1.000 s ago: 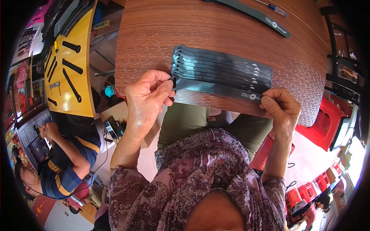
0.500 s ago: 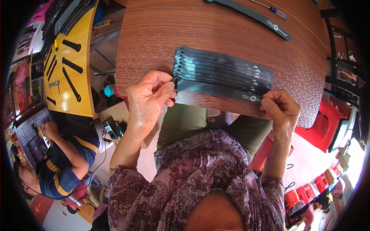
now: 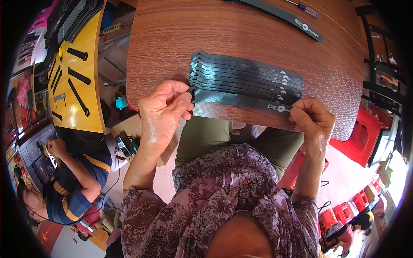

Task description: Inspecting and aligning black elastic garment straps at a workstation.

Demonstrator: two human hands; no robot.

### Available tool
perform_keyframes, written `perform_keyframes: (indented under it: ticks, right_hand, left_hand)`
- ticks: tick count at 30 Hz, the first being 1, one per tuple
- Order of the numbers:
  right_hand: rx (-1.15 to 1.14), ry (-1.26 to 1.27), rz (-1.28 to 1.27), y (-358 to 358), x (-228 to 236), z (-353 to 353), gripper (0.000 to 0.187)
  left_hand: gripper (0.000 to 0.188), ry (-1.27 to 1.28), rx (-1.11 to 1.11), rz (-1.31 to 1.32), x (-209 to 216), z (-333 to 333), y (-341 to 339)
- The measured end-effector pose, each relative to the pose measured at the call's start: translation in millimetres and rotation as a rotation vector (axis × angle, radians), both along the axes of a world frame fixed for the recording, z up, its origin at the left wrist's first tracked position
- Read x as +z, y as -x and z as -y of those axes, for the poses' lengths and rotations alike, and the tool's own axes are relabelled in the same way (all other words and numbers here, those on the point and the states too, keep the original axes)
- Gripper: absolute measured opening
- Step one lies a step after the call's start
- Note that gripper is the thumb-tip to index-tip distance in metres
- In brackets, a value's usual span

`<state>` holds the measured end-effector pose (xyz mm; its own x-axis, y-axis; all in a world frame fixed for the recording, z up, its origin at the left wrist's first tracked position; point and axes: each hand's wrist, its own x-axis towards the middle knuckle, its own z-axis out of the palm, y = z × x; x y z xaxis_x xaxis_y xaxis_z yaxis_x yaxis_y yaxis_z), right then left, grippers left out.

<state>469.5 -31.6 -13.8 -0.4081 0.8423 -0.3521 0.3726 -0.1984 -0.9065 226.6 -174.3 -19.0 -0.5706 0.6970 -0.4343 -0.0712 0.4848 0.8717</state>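
Note:
Black storage straps (image 3: 247, 71) lie overlapped in a stepped row on the wooden table, their looped ends lined up at the left. Along the near side of the row runs the closest strap (image 3: 241, 99), with pale printing near its right end. My left hand (image 3: 165, 105) pinches this strap's looped end between thumb and fingers. At its other end, my right hand (image 3: 313, 115) grips the tip with closed thumb and forefinger, hiding the end. Between both hands the strap looks stretched straight.
A single black strap (image 3: 277, 19) and a blue-handled screwdriver (image 3: 309, 10) lie at the table's far side. On the left, a yellow table (image 3: 92, 101) carries more black straps and tools. A person (image 3: 81, 180) sits at lower left. A red stool (image 3: 359, 137) stands right of the wooden table (image 3: 159, 56).
Both hands keep their grip on the near strap, which stays beside the row. The table and its contents appear slightly further left in the view.

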Motion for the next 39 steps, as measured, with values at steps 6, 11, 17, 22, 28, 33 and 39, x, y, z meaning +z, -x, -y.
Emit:
perform_keyframes:
  ticks: [6,11,17,22,28,33,39]
  right_hand:
    - [-0.007,0.004,0.005,0.7,1.0,0.2,0.005]
    - [0.010,0.007,-0.011,-0.9,-0.6,-0.4,0.006]
    - [0.013,0.002,-0.019,-1.9,-1.5,0.2,0.006]
    - [0.006,-0.003,-0.006,-1.3,-1.3,-0.3,0.005]
    - [0.011,-0.013,0.001,-1.5,-1.9,-0.2,0.006]
    - [0.016,-0.025,0.022,-0.4,-0.9,0.1,0.006]
    - [0.021,-0.019,0.034,-0.1,0.1,-0.1,0.004]
  left_hand:
    - [0.010,-0.004,0.000,-0.004,-0.3,-0.2,0.3]
    - [0.010,0.018,0.010,0.004,2.0,-2.3,-1.0]
    - [0.007,0.029,0.008,0.010,2.0,-2.2,-1.2]
    - [0.008,0.021,0.004,-0.008,2.2,-3.2,-0.9]
    - [0.012,0.028,0.024,-0.004,1.0,-3.1,-1.1]
    - [0.012,0.042,0.028,-0.005,3.2,-4.2,-1.3]
    - [0.013,0.041,0.039,-0.001,3.2,-4.9,-1.8]
